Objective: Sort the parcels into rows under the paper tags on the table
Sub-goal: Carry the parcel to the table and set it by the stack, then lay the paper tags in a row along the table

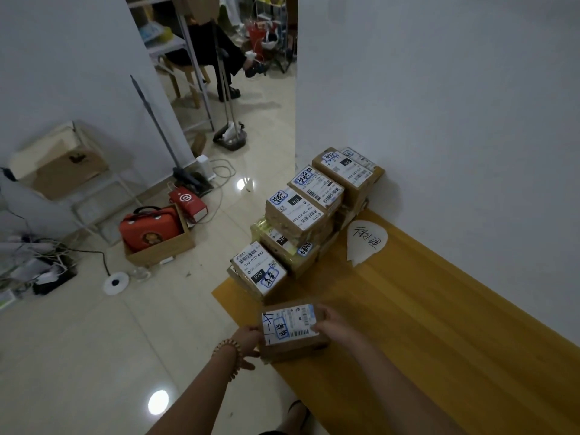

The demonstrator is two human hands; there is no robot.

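A brown cardboard parcel (290, 332) with a white and blue label sits at the near left edge of the wooden table (423, 324). My left hand (249, 342), with a bead bracelet on the wrist, grips its left side. My right hand (331, 324) holds its right edge, fingers curled over the top. Beyond it a row of several labelled parcels (309, 211) runs along the table's left edge to the wall, some stacked. A white paper tag (365, 243) with handwriting lies on the table to the right of that row.
The white wall (439, 105) borders the table's far side. On the tiled floor to the left stand an open carton with a red case (153, 232), a red box (188, 204), cables and a broom (163, 133). A person sits in the far room beyond a dustpan (230, 138).
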